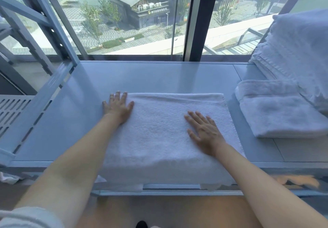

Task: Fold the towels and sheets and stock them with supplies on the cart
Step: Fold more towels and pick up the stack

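A person's two bare arms reach forward over a pale blue shelf (159, 78) set in front of a large window (124, 14). A white towel (159, 135) lies spread on the middle of the shelf, its near edge hanging over the front. The left hand (118, 107) rests flat on the towel's far left corner, fingers straight and spread, grasping nothing. The right hand (204, 131) lies flat on the towel's right half, fingers also straight and released. To the right sits a folded towel (280, 110), just beside a taller stack of linens (298, 53). A metal rack (35, 32) stands at left.
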Motion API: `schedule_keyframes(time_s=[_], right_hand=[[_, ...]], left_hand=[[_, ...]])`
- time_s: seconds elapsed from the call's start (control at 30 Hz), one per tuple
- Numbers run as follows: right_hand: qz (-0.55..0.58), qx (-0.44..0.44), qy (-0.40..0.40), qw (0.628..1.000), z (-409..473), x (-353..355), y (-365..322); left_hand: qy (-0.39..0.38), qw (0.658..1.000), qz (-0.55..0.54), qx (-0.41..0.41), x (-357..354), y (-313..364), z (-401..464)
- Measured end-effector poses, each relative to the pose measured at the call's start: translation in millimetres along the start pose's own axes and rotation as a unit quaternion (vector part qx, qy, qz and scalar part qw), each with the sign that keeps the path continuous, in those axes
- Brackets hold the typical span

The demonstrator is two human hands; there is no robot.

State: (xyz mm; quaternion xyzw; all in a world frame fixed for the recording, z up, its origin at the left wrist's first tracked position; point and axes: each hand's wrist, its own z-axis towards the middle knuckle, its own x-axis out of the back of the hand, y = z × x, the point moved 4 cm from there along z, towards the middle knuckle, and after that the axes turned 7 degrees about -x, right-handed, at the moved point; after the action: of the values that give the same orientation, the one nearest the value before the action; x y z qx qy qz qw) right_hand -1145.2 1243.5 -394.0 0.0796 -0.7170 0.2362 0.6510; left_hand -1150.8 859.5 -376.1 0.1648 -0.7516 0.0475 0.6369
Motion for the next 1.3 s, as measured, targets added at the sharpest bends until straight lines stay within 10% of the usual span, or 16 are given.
schedule_keyframes(time_s=[0.3, 1.3], right_hand=[[0.003, -0.001, -0.006, 1.0, -1, 1, 0], [-0.006, 0.02, -0.021, 1.0, -64, -5, -1]], left_hand=[[0.058, 0.965, -0.011, -0.255, -36, 59, -111], [0.036, 0.968, 0.024, -0.246, -72, 47, -201]])
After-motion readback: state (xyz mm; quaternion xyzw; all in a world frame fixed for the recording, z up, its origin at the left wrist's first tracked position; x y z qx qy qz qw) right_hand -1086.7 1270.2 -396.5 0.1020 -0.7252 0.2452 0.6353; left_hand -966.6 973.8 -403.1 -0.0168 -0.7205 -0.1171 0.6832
